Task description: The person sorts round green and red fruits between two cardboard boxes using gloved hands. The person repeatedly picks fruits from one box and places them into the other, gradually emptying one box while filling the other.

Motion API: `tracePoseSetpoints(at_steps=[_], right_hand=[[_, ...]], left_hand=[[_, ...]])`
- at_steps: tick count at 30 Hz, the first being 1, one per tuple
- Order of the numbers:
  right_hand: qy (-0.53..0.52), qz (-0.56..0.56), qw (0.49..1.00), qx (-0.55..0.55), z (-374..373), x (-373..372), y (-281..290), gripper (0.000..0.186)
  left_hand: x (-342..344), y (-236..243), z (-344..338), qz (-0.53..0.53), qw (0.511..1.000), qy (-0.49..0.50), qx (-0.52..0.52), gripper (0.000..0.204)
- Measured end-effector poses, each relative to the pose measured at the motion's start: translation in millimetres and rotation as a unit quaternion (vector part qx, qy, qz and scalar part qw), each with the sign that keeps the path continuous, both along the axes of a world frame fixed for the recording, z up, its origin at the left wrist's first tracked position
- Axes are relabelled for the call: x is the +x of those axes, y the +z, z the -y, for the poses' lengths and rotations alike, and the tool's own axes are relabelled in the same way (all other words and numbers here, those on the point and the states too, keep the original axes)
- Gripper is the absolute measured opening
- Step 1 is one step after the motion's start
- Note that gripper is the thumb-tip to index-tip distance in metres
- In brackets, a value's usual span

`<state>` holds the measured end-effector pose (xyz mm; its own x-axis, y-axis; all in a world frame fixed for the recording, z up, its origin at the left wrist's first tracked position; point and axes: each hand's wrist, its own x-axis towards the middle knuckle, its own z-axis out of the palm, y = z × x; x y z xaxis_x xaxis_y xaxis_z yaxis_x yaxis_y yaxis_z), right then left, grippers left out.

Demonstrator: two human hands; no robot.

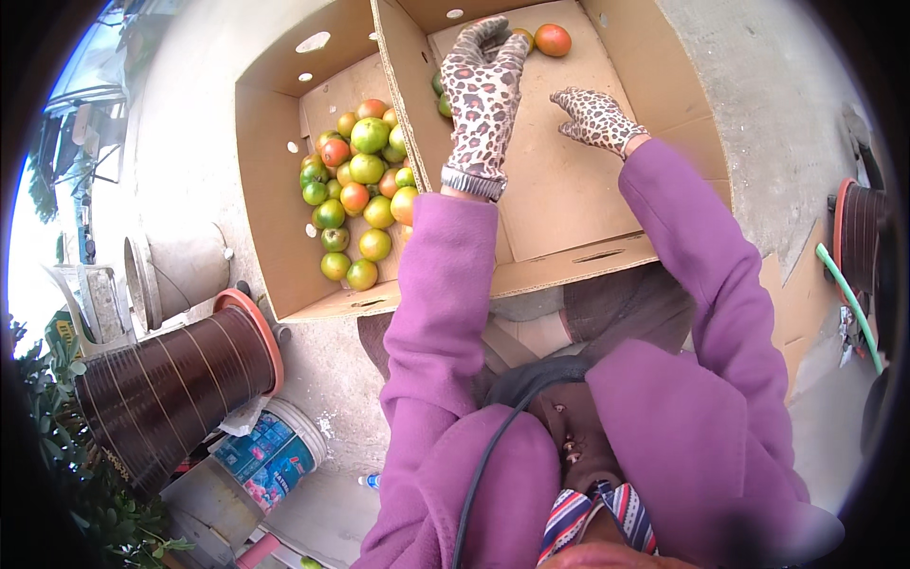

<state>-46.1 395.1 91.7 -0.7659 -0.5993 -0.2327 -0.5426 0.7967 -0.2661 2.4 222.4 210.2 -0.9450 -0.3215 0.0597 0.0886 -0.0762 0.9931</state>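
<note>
A wide cardboard box [270, 180] lies before me, split by a cardboard divider [403, 104]. Many green, yellowish and reddish tomatoes [366, 169] are piled in its left compartment. My left hand [482, 95], in a leopard-print glove, is raised over the right compartment near the divider. Its fingers are bent, with the thumb apart, and no held thing shows. Beside its thumb lie a partly hidden tomato [523, 38] and an orange-red tomato [553, 40]. Green tomatoes [443, 104] peek out left of that hand. My right hand [599, 119], gloved alike, hovers open over bare cardboard.
At left stand a pale bucket [180, 275], a brown ribbed pot with an orange rim [180, 384] and a blue-labelled bucket [270, 455]. Flattened cardboard [794, 294], a green hose [848, 299] and another brown pot [861, 228] are at right. My crossed legs touch the box's near side.
</note>
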Motion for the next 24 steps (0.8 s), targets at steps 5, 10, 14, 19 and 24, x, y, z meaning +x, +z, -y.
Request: tracePoseSetpoints(at_steps=[5,10,14,19,24], right_hand=[[-0.088,-0.106,0.989,-0.049,8,-11,-17,0.067],[-0.136,-0.157,0.978,0.029,16,-100,-39,0.076],[-0.134,-0.047,0.990,-0.004,24,-152,-84,0.078],[-0.163,-0.022,0.986,0.043,40,-138,-73,0.076],[-0.140,-0.038,0.988,-0.053,15,-83,-17,0.069]], left_hand=[[-2,-104,-3,0.048,0.929,-0.024,-0.366,0.034],[-4,-86,-15,0.009,0.831,-0.091,-0.548,0.036],[-14,-103,-17,0.049,0.800,-0.086,-0.592,0.032],[-12,-103,-11,0.079,0.808,-0.054,-0.581,0.028],[-16,-80,-4,0.163,0.921,-0.074,-0.346,0.077]])
